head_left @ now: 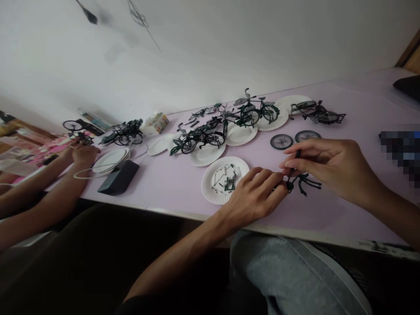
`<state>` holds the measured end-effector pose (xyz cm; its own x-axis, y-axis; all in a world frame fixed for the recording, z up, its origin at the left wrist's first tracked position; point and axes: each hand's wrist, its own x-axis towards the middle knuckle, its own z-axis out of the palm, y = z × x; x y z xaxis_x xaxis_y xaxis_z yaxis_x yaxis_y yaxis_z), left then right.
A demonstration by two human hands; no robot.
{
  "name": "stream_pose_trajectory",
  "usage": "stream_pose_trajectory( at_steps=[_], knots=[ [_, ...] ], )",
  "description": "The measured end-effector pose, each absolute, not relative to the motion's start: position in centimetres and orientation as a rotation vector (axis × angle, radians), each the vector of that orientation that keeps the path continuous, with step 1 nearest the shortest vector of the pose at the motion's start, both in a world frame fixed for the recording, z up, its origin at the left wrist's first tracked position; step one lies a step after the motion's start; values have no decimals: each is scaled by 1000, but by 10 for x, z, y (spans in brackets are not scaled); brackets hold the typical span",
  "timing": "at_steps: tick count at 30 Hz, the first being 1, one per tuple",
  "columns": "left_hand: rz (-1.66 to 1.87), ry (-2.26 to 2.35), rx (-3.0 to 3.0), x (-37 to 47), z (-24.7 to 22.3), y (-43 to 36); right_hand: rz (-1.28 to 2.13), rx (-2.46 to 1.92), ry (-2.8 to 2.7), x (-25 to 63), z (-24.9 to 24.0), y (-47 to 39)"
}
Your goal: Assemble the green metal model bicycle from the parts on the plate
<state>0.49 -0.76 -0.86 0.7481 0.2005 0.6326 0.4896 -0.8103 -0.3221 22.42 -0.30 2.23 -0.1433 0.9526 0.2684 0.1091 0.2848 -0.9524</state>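
Head view: hands partly hide forked part.

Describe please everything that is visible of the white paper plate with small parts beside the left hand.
The white paper plate is round, with a fluted, raised rim. It lies flat on the pale purple table, near the front edge. Loose small parts, some thin and greyish, some dark green, rest on it. The left hand hides its lower right side here; whether they touch is unclear.
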Motion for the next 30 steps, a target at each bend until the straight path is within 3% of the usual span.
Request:
stream_pose_trajectory(
  at_steps=[22,30],
  knots=[
    [-737,-533,-2481,4,-5,-15,889,-1098,-1726,229,22,-3],
    [-696,-534,-2453,4,-5,-16,664,-1182,-1773,222,21,-12]
  ],
)
